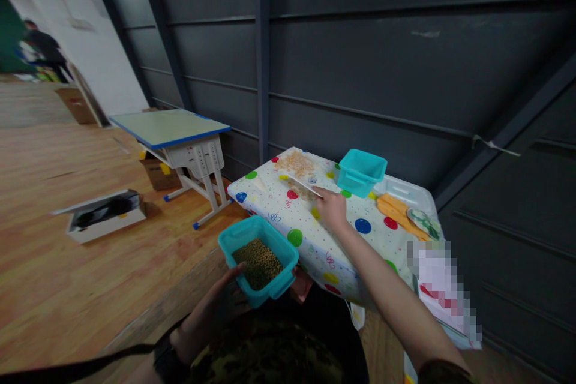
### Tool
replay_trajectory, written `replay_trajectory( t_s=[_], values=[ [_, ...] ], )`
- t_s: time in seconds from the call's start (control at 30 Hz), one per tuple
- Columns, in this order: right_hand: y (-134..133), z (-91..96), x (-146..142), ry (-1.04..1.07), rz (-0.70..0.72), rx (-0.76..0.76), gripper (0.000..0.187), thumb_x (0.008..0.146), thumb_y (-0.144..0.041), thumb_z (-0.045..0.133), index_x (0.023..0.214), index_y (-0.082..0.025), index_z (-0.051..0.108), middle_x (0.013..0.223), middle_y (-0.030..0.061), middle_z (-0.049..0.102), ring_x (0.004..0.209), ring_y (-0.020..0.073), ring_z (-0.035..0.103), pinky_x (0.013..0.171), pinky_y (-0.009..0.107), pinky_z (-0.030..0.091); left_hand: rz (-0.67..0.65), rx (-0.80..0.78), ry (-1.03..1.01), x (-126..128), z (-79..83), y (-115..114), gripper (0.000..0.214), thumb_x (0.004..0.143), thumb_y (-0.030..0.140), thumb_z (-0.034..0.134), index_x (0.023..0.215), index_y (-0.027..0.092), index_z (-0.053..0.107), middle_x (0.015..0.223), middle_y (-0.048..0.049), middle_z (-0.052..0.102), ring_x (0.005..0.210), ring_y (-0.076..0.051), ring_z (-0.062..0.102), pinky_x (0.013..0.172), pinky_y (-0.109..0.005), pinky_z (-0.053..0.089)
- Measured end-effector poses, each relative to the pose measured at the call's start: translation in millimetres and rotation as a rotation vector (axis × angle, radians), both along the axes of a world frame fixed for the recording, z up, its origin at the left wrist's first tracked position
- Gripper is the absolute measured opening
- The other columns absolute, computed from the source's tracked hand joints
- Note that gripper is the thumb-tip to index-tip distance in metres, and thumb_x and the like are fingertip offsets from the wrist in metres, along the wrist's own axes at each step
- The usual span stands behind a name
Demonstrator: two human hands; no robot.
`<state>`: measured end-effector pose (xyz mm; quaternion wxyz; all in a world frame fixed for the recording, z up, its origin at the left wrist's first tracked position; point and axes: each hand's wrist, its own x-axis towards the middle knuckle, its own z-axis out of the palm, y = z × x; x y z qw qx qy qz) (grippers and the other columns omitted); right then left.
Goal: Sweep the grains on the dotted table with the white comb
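My left hand (215, 306) is wrapped round the underside of a teal plastic bin (258, 260) filled with small green-brown beans, held off the near-left edge of the table (288, 207). My right hand (332, 207) reaches across the table, pinched on a thin white flat stick (302, 184) whose far end points at a pile of pale tan grains (294, 163) on the polka-dot tablecloth. A second teal bin (361, 171), apparently empty, stands just right of the pile.
An orange and white tray-like item (398, 207) and a green patterned object (425, 223) lie at the table's right. Papers (443, 294) hang at the near right edge. A blue-edged desk (173, 132) and an open white box (102, 215) stand on the wooden floor at left. A dark wall runs behind.
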<state>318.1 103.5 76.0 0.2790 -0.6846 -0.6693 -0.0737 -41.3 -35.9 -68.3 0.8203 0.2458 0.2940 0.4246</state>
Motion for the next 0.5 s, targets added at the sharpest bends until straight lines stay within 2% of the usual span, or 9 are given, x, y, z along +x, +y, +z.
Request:
replay_trajectory(
  t_s=[0.1, 0.27, 0.37, 0.5],
  values=[
    [3, 0.5, 7, 0.028, -0.035, -0.02, 0.052, 0.095, -0.006, 0.059, 0.138, -0.026, 0.081, 0.137, 0.006, 0.079, 0.121, 0.0263, 0.081, 0.109, 0.036, 0.06, 0.002, -0.004, 0.01, 1, 1.6, -1, 0.074, 0.096, 0.022, 0.078, 0.163, 0.042, 0.054, 0.158, -0.0069, 0.071, 0.132, -0.032, 0.076, 0.124, -0.058, 0.051],
    [4, -2.5, 11, 0.035, -0.012, -0.085, 0.061, 0.09, 0.0, 0.059, 0.138, -0.031, 0.081, 0.132, 0.0028, 0.081, 0.119, 0.0255, 0.082, 0.108, 0.035, 0.06, -0.064, -0.014, -0.02, 5, 10.2, 0, 0.107, 0.092, 0.017, 0.082, 0.178, 0.044, 0.022, 0.158, -0.0101, 0.071, 0.133, -0.035, 0.075, 0.117, -0.055, 0.057],
    [4, -2.6, 10, 0.022, -0.009, -0.109, 0.064, 0.088, 0.002, 0.059, 0.137, -0.032, 0.082, 0.131, 0.0017, 0.082, 0.119, 0.0254, 0.082, 0.109, 0.034, 0.06, -0.044, -0.059, 0.029, 6, 19.2, -2, 0.121, 0.089, 0.017, 0.086, 0.18, 0.042, 0.01, 0.155, -0.0122, 0.074, 0.133, -0.038, 0.076, 0.11, -0.054, 0.062],
    [2, 1.3, 9, -0.037, 0.0, -0.132, 0.069, 0.085, 0.002, 0.059, 0.143, -0.031, 0.079, 0.133, 0.0031, 0.082, 0.118, 0.0264, 0.082, 0.108, 0.033, 0.06, -0.028, -0.044, 0.063, 5, 20.0, -2, 0.122, 0.085, 0.01, 0.085, 0.179, 0.039, 0.014, 0.159, -0.0138, 0.071, 0.137, -0.04, 0.074, 0.113, -0.057, 0.06]
  ],
)
